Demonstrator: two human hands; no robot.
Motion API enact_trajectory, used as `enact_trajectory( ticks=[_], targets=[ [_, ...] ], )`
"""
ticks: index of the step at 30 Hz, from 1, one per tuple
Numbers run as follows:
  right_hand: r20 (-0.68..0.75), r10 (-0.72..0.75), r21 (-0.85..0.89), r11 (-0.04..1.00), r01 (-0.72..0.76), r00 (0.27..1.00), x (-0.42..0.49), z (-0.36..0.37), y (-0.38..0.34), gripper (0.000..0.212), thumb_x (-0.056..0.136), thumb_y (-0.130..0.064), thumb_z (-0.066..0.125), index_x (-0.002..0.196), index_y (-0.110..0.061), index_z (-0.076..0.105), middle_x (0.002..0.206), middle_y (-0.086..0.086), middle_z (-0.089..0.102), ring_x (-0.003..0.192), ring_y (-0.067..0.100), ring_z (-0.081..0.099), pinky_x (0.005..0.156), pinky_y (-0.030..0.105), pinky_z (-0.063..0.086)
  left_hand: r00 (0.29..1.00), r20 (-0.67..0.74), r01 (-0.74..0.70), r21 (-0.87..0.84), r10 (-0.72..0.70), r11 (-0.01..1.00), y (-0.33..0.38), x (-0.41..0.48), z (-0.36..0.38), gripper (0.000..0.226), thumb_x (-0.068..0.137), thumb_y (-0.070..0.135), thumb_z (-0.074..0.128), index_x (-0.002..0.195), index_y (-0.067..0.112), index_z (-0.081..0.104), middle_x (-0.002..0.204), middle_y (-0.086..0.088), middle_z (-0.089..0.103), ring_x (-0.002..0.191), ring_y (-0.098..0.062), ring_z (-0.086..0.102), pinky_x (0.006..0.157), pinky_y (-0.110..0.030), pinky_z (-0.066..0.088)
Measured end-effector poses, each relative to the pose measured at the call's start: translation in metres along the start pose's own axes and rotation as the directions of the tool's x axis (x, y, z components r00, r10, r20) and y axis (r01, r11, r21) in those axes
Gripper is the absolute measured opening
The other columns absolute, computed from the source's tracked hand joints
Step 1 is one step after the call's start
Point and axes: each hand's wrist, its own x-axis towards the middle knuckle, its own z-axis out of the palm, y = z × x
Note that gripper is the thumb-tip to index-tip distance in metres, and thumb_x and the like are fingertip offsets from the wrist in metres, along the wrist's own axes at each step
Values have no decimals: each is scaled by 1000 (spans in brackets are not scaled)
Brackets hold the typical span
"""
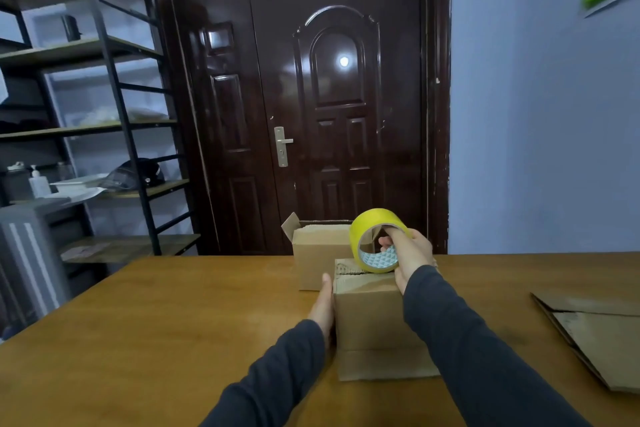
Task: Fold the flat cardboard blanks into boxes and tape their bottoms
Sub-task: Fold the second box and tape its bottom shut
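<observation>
Two hands busy: my left hand [323,308] lies flat w/ fingers straight against the left side of the near box [374,319] on the table [173,322]; right hand [410,255], fingers through the core, grips the yellow tape roll [375,239] resting on the box's top far edge. Flat blanks [595,333] lie well apart at right.

Two forearms enter from the lower frame edge. Both wear dark grey long sleeves [467,340] reaching the wrists. Left hand [323,308] and right hand [412,258] are bare.
</observation>
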Motion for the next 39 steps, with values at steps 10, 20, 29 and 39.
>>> enact_trajectory(
  ticks=[10,20,29,39],
  targets=[
    [40,-16,-49,999,18,999,-4,-3,-2,14,80,-12,70,93,-6,67,80,8,68,82,23,64,89,43,53,956,213,-291,784,202,548,55,0,-3,154,36,68,83,154,24,-8,158,-2,22,143,-21,26,118,-39,24],
    [249,-29,-504,850,155,968,-6,-3,-3,31,71,3,78,96,-7,63,85,1,66,86,20,63,86,35,50,950,115,-268,777,290,570,42,16,1,123,51,30,94,147,21,18,128,6,48,116,-13,46,100,-26,39],
    [282,-53,-699,673,243,958,8,-21,-17,14,80,-9,68,86,-20,62,96,6,69,97,26,64,95,43,50,947,124,-279,775,297,567,43,17,-1,115,50,33,94,141,25,24,116,8,47,109,-14,49,89,-26,43],
    [334,-286,-899,189,395,898,40,-108,-91,34,79,9,46,87,-20,60,90,10,63,83,30,58,72,32,46,951,125,-271,775,281,571,44,19,-1,106,54,28,92,138,28,27,105,11,45,104,-14,48,85,-27,43]
  ],
)
